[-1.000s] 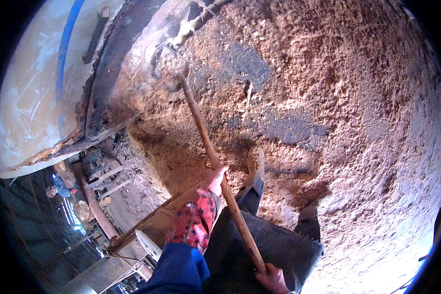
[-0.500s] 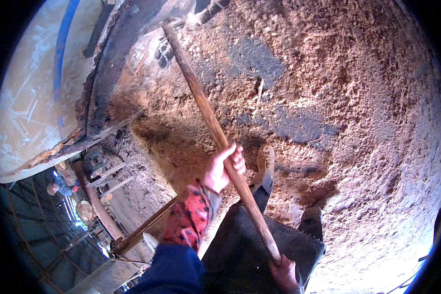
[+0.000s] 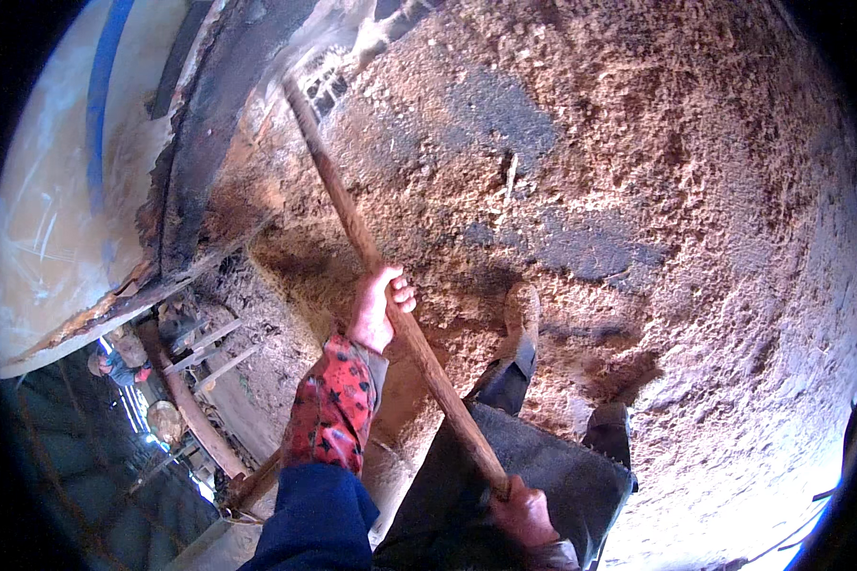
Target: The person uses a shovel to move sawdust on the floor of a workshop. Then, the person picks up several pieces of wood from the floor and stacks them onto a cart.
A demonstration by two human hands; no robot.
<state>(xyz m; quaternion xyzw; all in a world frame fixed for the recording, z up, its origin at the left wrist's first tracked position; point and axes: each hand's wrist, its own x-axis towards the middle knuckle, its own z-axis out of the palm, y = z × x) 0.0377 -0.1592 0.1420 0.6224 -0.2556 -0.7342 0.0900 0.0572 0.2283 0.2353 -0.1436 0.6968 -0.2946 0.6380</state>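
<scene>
A long wooden handle (image 3: 345, 205) runs slantwise from the upper left down to my body. My left hand (image 3: 379, 306) is wrapped round its middle, below a red patterned sleeve cover. At the near end, my right hand (image 3: 524, 514) grips the butt of the handle in front of the dark apron (image 3: 543, 457). The far end of the handle is smeared by motion, so I cannot make out its head. Close by it lies something with thin bars or tines (image 3: 326, 93). Reddish-brown loose sawdust-like material (image 3: 714, 219) covers the ground.
My boots (image 3: 522, 319) stand in the loose material, with dark patches (image 3: 595, 249) ahead of them. At the left rises a large pale panel with a blue stripe (image 3: 100, 114) and a rough broken edge. Timber framing (image 3: 190, 400) and another person (image 3: 119, 366) show at lower left.
Both hands and the wooden handle have shifted left. The handle's far end has dropped lower and to the left, while the near end has risen slightly.
</scene>
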